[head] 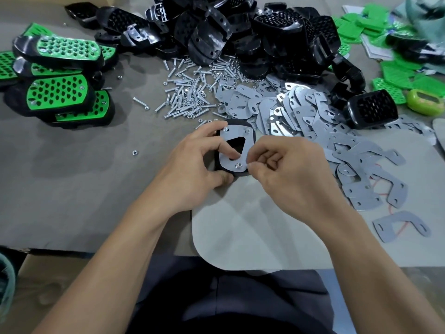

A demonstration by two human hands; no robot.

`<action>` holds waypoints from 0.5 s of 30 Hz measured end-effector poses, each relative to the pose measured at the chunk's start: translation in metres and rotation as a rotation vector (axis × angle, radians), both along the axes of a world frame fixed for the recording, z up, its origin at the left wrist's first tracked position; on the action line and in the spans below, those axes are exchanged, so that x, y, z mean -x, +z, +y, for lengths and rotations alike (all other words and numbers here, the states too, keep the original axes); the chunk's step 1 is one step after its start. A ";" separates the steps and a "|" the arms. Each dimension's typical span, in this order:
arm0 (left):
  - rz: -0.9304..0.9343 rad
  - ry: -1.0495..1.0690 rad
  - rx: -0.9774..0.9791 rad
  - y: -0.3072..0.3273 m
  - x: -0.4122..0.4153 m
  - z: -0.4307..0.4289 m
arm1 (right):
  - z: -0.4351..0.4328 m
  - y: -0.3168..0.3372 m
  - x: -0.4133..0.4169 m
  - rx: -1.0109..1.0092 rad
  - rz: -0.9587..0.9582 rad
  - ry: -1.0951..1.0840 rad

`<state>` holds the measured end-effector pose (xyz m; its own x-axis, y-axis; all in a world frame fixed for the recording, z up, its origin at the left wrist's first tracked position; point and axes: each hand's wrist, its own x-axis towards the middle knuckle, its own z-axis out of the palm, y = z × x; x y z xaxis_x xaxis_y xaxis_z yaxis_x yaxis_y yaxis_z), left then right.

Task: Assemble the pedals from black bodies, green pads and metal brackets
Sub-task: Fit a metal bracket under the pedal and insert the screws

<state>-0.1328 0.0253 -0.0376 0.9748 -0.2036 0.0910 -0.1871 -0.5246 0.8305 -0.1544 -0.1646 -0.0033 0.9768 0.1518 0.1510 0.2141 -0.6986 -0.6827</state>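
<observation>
Dark-clothed lap (228, 309) fills the bottom edge, with both bare forearms reaching forward over a grey mat (252, 232). Left hand (192, 162) grips a black body (251, 138) just above the mat's far edge, thumb beneath and one finger poked through the opening of the bracket (231, 138) lying on it. Right hand (289, 169) is curled, its thumb and forefinger pinching the bracket's lower right edge beside a screw head (238, 165). Just beyond lie loose screws (187, 92), and to the right spare brackets (301, 112). Bodies (228, 32) are heaped at the back, pedals (60, 75) are stacked far left, and pads (397, 75) lie far right.
</observation>
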 end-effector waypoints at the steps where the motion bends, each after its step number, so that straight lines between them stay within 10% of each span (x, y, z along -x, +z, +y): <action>1: 0.002 0.000 -0.008 0.001 0.001 0.000 | -0.001 -0.001 0.000 -0.027 -0.001 -0.020; 15: -0.008 -0.026 -0.071 0.010 0.009 0.000 | 0.008 -0.005 -0.006 0.008 -0.051 0.042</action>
<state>-0.1419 0.0250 -0.0272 0.9685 -0.2350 0.0830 -0.2077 -0.5768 0.7901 -0.1484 -0.1566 -0.0086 0.9606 0.1940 0.1992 0.2779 -0.6939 -0.6643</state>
